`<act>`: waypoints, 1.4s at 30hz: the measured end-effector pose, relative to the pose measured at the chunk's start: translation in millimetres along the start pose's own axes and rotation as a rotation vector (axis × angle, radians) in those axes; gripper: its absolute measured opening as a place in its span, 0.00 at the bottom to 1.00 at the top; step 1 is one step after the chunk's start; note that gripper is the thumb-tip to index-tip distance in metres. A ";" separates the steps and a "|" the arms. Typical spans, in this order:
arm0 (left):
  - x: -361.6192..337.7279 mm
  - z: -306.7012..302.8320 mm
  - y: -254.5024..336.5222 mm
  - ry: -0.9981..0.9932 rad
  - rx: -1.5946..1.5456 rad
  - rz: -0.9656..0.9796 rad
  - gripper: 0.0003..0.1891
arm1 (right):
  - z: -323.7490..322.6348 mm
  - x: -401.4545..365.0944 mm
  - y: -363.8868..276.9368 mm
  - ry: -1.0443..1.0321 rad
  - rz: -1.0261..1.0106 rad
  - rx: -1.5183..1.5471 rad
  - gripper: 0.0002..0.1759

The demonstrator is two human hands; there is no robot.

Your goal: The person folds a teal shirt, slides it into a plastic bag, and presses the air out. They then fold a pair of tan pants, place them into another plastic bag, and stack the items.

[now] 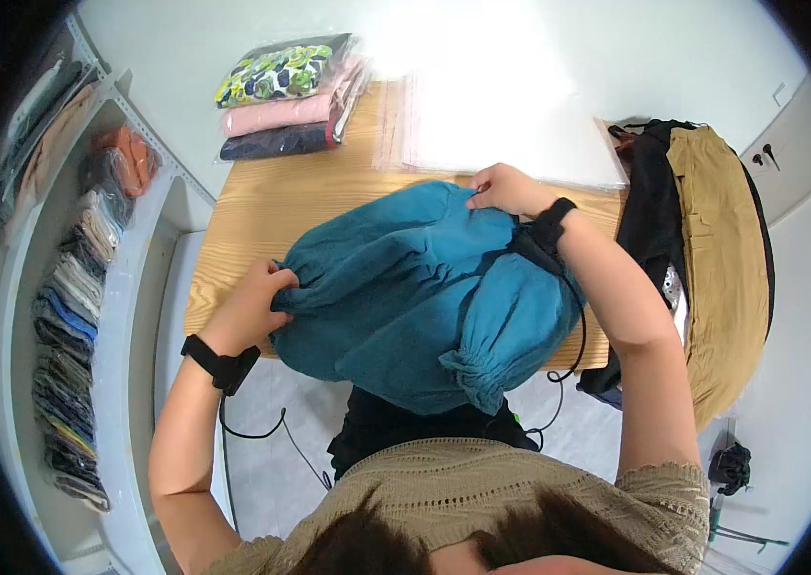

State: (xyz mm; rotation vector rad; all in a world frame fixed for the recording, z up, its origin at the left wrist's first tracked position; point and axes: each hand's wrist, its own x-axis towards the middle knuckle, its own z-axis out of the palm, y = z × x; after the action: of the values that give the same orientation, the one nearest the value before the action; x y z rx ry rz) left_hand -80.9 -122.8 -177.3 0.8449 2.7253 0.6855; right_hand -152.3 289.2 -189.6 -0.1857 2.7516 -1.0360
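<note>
A teal long-sleeved top [396, 278] with a gathered cuff [474, 369] lies bunched across the near part of the table and hangs over its front edge. My left hand [257, 302] is closed on the top's left end, fingers curled into the cloth. At the far right edge, my right hand [513, 192] pinches the fabric between thumb and fingers. The puffed sleeve with the cuff folds toward me on the right. Each wrist wears a black band with a cable.
Bagged folded clothes [281, 101] are stacked at the table's [252, 206] back left. Clear plastic bags [501, 125] lie along the back. Khaki and black garments [712, 259] hang over the right side. Shelves [127, 316] of folded clothes stand left; cables dangle below.
</note>
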 end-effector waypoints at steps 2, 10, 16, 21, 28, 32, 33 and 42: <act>-0.8 -9.5 3.8 0.055 -0.025 0.022 0.23 | -9.4 -16.7 -3.7 0.030 -0.007 0.111 0.14; 66.5 -85.2 29.8 0.662 0.198 0.409 0.19 | -86.9 -69.6 -31.5 0.641 -0.186 0.158 0.11; 185.2 -83.8 30.8 0.763 0.348 0.425 0.23 | -98.9 -53.9 -5.9 0.845 -0.030 -0.060 0.21; 163.1 -62.9 35.7 0.354 0.108 0.536 0.28 | -56.0 -84.3 1.9 0.315 -0.157 -0.078 0.20; 80.9 -9.5 43.1 -0.037 0.141 0.268 0.30 | -6.3 -48.1 15.5 0.272 -0.150 -0.083 0.20; 74.8 1.4 25.5 0.002 0.102 0.121 0.38 | -4.6 -44.5 1.4 0.104 -0.049 -0.003 0.20; 76.4 5.9 20.7 0.037 0.056 0.120 0.41 | -5.9 -49.4 -3.1 0.152 -0.091 -0.004 0.19; 130.0 -0.6 -1.0 0.098 0.039 0.200 0.56 | -42.0 -185.0 -6.2 0.202 -0.500 0.328 0.12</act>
State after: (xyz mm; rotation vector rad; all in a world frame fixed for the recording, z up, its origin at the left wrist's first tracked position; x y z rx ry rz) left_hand -187.6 -48.8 -184.8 1.1339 2.7735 0.7322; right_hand 18.5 345.6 -129.1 -0.7851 2.7123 -1.6937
